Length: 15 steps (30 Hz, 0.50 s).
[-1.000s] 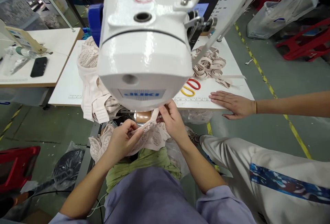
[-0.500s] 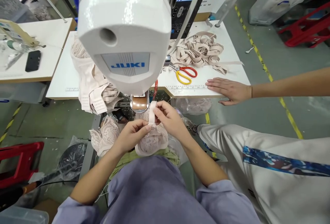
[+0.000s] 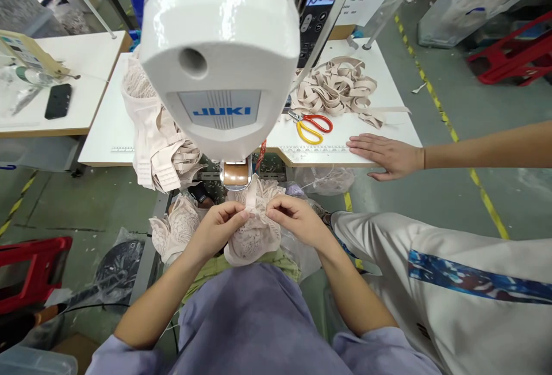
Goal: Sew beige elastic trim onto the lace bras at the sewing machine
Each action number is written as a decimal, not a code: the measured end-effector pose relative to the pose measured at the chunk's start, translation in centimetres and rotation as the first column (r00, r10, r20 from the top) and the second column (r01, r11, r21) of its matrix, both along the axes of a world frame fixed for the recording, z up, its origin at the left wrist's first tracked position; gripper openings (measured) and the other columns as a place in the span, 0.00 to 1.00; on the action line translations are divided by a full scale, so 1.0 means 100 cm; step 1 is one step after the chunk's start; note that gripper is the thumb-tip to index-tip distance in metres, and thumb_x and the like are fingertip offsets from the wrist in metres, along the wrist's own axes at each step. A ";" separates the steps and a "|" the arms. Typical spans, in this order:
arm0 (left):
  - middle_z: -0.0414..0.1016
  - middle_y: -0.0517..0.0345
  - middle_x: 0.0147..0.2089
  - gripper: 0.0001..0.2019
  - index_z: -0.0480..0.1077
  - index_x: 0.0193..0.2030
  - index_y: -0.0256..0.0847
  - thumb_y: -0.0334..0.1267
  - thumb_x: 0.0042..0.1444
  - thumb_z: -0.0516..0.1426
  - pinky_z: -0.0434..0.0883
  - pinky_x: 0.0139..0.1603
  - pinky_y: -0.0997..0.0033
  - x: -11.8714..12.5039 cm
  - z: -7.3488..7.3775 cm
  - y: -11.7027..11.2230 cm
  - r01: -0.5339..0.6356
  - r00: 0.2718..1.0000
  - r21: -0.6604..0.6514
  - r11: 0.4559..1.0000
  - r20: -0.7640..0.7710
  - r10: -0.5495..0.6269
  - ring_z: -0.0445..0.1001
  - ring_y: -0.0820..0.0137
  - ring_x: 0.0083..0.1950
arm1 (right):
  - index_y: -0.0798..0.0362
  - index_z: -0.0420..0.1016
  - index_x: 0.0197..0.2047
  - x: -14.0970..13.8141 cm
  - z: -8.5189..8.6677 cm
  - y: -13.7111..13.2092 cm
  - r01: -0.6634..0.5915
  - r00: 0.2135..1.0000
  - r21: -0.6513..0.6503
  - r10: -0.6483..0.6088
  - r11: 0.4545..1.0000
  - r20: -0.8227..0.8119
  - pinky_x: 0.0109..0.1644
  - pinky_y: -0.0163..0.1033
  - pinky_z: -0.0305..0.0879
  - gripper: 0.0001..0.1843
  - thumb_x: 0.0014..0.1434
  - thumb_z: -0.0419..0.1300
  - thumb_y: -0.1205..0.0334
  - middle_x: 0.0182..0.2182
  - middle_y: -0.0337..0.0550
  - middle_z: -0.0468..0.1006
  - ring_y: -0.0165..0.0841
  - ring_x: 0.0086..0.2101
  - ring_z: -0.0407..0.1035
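A white JUKI sewing machine head (image 3: 221, 53) fills the upper middle of the head view. Just below its metal foot (image 3: 235, 174), my left hand (image 3: 219, 226) and my right hand (image 3: 295, 221) both pinch a beige lace bra piece (image 3: 252, 237), with a narrow beige strap (image 3: 251, 199) held between the fingertips. The lace drapes onto my lap. More lace garments (image 3: 179, 231) hang to the left of my left hand.
Another person's hand (image 3: 386, 155) lies flat on the white table's (image 3: 366, 127) front right edge; their white trouser leg (image 3: 452, 289) is beside me. Red-and-yellow scissors (image 3: 311, 127) and a pile of beige straps (image 3: 340, 87) lie on the table. A stack of bras (image 3: 153, 133) hangs at left.
My right hand has dropped from the raised strap end and moved right, stretching the lace level with my left hand. The camera shifted slightly. The other person's hand stays put.
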<state>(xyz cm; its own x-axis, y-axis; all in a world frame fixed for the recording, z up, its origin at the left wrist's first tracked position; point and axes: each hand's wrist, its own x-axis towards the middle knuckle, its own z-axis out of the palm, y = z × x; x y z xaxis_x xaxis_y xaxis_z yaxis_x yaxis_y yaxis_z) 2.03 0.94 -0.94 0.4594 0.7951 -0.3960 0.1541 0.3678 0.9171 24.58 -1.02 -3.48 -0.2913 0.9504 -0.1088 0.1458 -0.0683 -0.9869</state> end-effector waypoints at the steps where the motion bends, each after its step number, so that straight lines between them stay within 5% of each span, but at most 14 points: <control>1: 0.68 0.62 0.29 0.16 0.72 0.34 0.38 0.51 0.60 0.60 0.62 0.31 0.76 0.000 0.000 0.000 0.004 1.000 -0.002 1.000 -0.010 -0.004 0.63 0.75 0.29 | 0.51 0.73 0.33 0.002 -0.001 0.000 -0.010 0.999 -0.013 0.010 1.000 -0.033 0.35 0.37 0.58 0.17 0.65 0.59 0.47 0.29 0.39 0.70 0.31 0.30 0.62; 9: 0.66 0.63 0.27 0.17 0.72 0.31 0.37 0.51 0.59 0.60 0.61 0.30 0.76 0.004 -0.001 0.003 0.024 1.000 0.018 1.000 -0.017 -0.024 0.61 0.75 0.28 | 0.49 0.62 0.30 -0.011 -0.013 -0.011 -0.006 0.871 -0.268 -0.127 0.963 -0.474 0.38 0.41 0.68 0.25 0.57 0.61 0.37 0.48 0.48 0.72 0.33 0.35 0.66; 11: 0.66 0.63 0.26 0.16 0.73 0.31 0.37 0.49 0.60 0.60 0.60 0.29 0.76 0.004 -0.003 0.003 0.032 0.999 0.014 0.999 -0.007 -0.032 0.61 0.76 0.27 | 0.48 0.60 0.31 -0.015 -0.016 -0.013 -0.040 0.854 -0.262 -0.103 0.964 -0.509 0.35 0.40 0.68 0.24 0.60 0.57 0.35 0.41 0.46 0.74 0.33 0.32 0.66; 13: 0.67 0.63 0.26 0.15 0.74 0.32 0.37 0.48 0.60 0.60 0.60 0.29 0.76 0.002 -0.005 0.004 0.053 0.999 -0.008 0.999 -0.001 -0.053 0.62 0.76 0.27 | 0.47 0.62 0.34 -0.012 -0.024 -0.010 -0.073 0.918 -0.186 -0.007 0.980 -0.397 0.34 0.40 0.67 0.22 0.64 0.53 0.37 0.32 0.42 0.73 0.32 0.27 0.65; 15: 0.69 0.61 0.27 0.15 0.75 0.33 0.37 0.48 0.60 0.60 0.61 0.31 0.75 -0.002 -0.006 0.005 0.059 0.998 -0.046 0.997 0.032 -0.058 0.64 0.75 0.28 | 0.48 0.66 0.35 -0.001 -0.037 -0.003 -0.030 1.000 -0.096 0.030 0.995 -0.002 0.37 0.40 0.66 0.18 0.66 0.52 0.43 0.30 0.42 0.73 0.34 0.30 0.67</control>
<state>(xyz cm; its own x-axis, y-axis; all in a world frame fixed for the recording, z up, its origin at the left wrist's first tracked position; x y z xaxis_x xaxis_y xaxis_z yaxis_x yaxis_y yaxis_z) 1.88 1.40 -1.55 0.5171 0.7472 -0.4175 0.1486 0.4020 0.9035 24.52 -1.35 -7.20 -0.3193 0.9265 -0.1990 0.1491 -0.1583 -0.9761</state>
